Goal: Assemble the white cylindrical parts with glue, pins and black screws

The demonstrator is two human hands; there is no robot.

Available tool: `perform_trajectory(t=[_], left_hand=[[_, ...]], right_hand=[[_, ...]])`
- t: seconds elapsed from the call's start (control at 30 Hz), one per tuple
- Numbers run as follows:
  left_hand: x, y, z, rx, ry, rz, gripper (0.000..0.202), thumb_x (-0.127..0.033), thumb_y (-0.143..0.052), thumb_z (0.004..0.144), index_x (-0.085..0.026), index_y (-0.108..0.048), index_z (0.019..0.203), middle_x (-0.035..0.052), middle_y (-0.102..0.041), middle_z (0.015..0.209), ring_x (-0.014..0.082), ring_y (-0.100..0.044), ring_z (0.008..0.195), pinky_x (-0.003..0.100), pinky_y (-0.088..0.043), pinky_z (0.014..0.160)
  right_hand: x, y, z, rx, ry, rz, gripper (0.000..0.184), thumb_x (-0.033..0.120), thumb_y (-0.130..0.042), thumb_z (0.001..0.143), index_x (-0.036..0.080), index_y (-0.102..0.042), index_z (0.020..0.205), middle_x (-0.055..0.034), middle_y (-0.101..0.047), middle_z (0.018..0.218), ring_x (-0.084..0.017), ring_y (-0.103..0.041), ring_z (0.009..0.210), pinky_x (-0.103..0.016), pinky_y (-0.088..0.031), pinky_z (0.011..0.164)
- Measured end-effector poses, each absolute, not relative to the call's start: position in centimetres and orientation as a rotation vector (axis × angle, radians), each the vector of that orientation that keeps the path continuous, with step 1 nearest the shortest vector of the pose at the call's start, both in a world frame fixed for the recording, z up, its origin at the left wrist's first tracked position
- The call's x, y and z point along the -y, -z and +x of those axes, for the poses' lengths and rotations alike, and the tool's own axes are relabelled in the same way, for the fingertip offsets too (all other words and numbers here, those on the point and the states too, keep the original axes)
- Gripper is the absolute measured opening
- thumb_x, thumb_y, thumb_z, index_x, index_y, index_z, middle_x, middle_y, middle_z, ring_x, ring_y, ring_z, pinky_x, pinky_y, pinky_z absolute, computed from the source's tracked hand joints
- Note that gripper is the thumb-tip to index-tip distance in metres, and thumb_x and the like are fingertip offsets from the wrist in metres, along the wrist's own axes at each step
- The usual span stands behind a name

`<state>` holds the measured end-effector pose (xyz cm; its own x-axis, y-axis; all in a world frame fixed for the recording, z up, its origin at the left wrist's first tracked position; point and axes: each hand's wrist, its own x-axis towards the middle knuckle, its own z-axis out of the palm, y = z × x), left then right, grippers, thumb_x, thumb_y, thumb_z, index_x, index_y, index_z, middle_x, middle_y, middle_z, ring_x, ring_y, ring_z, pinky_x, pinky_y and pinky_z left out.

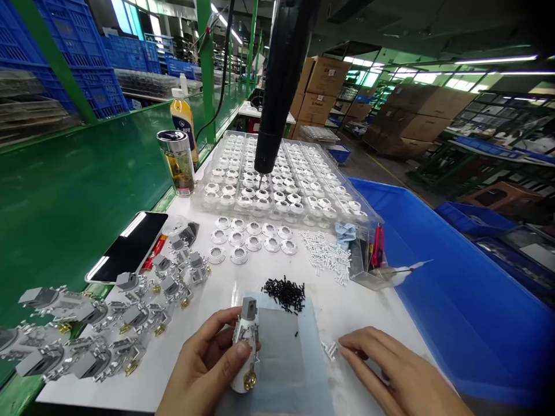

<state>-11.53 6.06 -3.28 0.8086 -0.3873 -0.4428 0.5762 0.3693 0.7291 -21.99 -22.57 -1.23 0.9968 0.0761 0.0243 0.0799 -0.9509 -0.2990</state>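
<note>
My left hand [214, 364] is wrapped round a small white-and-grey mechanical assembly [246, 346], held upright with a grey block on top and a gold-coloured coil near its bottom. Below it lies a light blue mat [286, 358]. On the right, my right hand [385, 361] has thumb and forefinger pinched at a few small white pins [330, 350] on the table; whether a pin sits between the fingertips is hidden. A pile of small black screw-like pieces [285, 293] lies at the mat's far edge. White ring-shaped flanges [254, 242] lie in rows beyond it.
Similar assemblies [134, 315] crowd the left, near a phone [130, 245]. A black cylindrical tool [273, 115] with a thin bit hangs over a clear tray [373, 218] of flanges. White pins [325, 251] are heaped right; a blue bin [433, 289] flanks the table. A glass bottle [177, 164] stands behind.
</note>
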Motion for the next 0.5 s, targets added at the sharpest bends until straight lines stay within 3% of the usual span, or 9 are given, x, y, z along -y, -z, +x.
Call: perform_trajectory(t=[0.1,0.23,0.37,0.5], left_hand=[[-6.2,3.5,-11.4,-0.201,0.643,1.07,0.055,-0.045,-0.093,0.078,-0.02,-0.074,0.123,0.01,-0.085,0.104,0.0234,-0.079,0.09,0.025,-0.061,0.078],[-6.6,3.6,-11.3,-0.237,0.698,1.104,0.063,-0.047,-0.093,0.078,-0.018,-0.07,0.128,0.0137,-0.083,0.117,0.0288,-0.08,0.098,0.033,-0.061,0.089],[-6.4,3.5,-11.5,-0.256,0.721,1.09,0.066,-0.047,-0.093,0.078,-0.017,-0.067,0.131,0.0143,-0.083,0.116,0.0298,-0.081,0.097,0.036,-0.062,0.089],[-5.3,3.6,-11.3,-0.189,0.733,1.035,0.059,-0.043,-0.092,0.081,-0.017,-0.071,0.129,0.0156,-0.082,0.119,0.0299,-0.08,0.101,0.035,-0.061,0.089]], right_hand=[[23.0,1.1,-21.5,0.083,-0.023,-2.75,0.023,0.036,-0.054,0.107,0.032,-0.072,0.12,-0.0057,-0.075,0.116,-0.025,-0.076,0.102,-0.027,-0.065,0.084],[22.8,1.4,-21.4,-0.005,0.015,-2.692,0.03,0.041,-0.045,0.112,0.033,-0.072,0.122,-0.0031,-0.073,0.118,-0.021,-0.075,0.105,-0.026,-0.064,0.088],[22.4,2.0,-22.0,-0.165,0.046,-2.73,0.028,0.046,-0.05,0.11,0.031,-0.071,0.122,-0.0043,-0.074,0.116,-0.022,-0.076,0.102,-0.026,-0.065,0.081],[21.6,3.1,-22.3,-0.098,0.016,-2.719,0.023,0.04,-0.054,0.109,0.029,-0.071,0.119,-0.0066,-0.075,0.111,-0.024,-0.076,0.097,-0.028,-0.065,0.078]])
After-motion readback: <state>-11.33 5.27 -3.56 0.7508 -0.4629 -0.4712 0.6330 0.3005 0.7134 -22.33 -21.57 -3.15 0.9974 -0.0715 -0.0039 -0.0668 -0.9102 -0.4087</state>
